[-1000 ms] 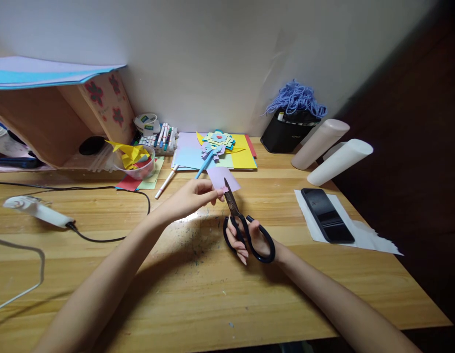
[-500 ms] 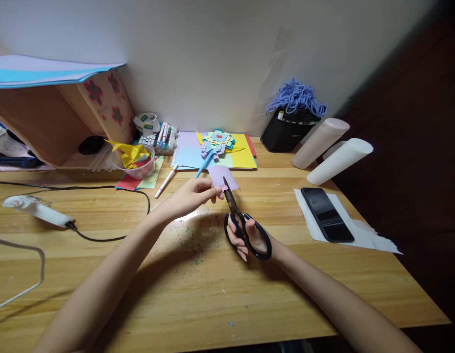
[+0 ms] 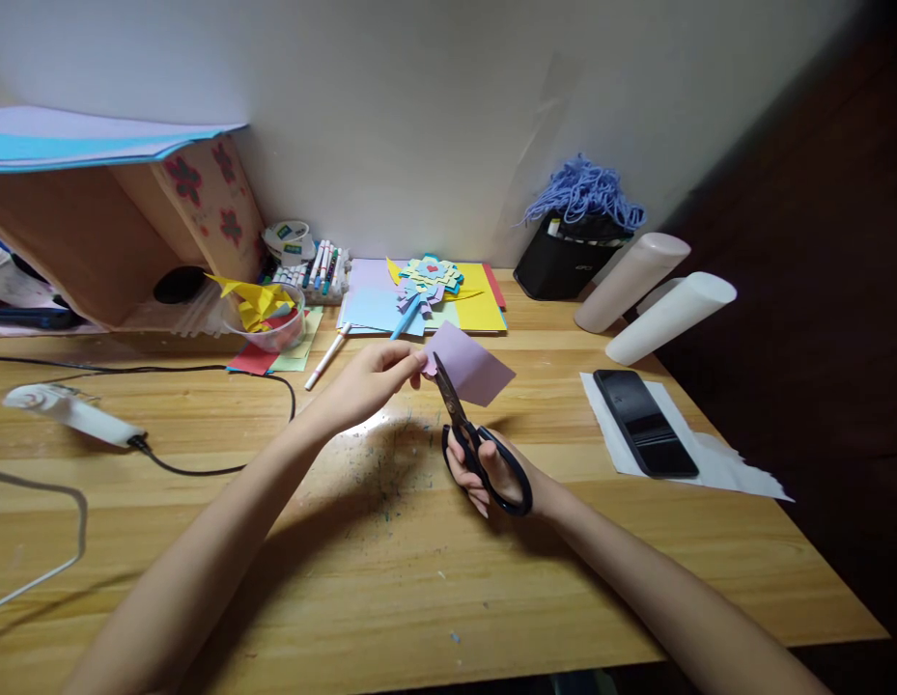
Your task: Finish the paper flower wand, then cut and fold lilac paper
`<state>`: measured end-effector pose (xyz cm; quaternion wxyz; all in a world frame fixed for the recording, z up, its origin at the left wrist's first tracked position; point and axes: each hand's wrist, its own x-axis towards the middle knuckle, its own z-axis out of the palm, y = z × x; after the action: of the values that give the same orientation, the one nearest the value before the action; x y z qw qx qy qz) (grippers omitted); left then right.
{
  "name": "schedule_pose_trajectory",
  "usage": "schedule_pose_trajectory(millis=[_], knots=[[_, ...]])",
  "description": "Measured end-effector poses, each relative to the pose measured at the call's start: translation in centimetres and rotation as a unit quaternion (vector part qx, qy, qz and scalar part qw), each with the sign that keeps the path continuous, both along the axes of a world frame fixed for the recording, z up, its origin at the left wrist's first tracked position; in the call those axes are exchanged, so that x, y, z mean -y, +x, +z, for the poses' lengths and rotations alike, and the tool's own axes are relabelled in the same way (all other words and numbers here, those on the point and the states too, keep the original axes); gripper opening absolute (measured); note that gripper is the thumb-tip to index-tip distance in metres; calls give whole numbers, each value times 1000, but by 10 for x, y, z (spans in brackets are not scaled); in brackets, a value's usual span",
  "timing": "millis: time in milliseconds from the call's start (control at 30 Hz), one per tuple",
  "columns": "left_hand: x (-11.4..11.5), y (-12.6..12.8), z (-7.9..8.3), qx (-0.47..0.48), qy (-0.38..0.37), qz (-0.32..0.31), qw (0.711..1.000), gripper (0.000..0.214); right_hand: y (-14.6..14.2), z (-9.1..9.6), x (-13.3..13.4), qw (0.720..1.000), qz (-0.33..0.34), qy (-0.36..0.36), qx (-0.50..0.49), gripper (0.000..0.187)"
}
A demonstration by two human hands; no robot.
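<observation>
Dark flecks and small scraps dotted the wooden table point(image 3: 347, 598) in front of the person. Above it, the right hand point(image 3: 484, 468) gripped a pair of scissors point(image 3: 451, 401), fingers and thumb through the black handle loops, the blades pointing away and a little to the left. Just beyond, the left hand point(image 3: 386, 376) pinched the purple paper point(image 3: 477, 367) near its left corner between thumb and fingers; the sheet hung out to the right, tilted above the table, with the scissor tips by the pinched corner. How far apart the blades stood was hard to make out.

Off to the right, a black phone point(image 3: 643, 420) lay on a white sheet point(image 3: 734, 468); well to the left lay a white tool point(image 3: 93, 415) (its black cord curled across the wood).

Farther back, a white marker point(image 3: 327, 357) lay near a clear tub point(image 3: 274, 335) holding yellow folded paper point(image 3: 260, 304). Beyond these, a layered paper flower point(image 3: 430, 275) rested on coloured sheets point(image 3: 368, 280), and blue yarn point(image 3: 585, 191) topped a black holder point(image 3: 553, 261) by the wall point(image 3: 419, 116).
</observation>
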<state>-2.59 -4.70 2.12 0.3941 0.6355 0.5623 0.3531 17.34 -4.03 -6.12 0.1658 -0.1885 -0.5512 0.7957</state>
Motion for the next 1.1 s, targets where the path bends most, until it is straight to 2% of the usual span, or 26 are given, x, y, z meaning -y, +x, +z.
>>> schedule_pose_trajectory(millis=[300,467,833,967,1100], knots=[[1,0,2,-23,29,14,999,31,2,0,1,1000,1,25,8,62],[3,2,0,-41,45,5,998,32,-1,-1,1,1000,10,13,-23,65],[3,4,4,-43,41,-8,998,34,0,-1,2,1000,2,3,-20,61],[1,1,0,-37,50,13,998,33,1,5,1,1000,15,4,-11,62],[0,0,-3,-22,76,36,996,31,2,2,2,1000,22,-4,-16,61]])
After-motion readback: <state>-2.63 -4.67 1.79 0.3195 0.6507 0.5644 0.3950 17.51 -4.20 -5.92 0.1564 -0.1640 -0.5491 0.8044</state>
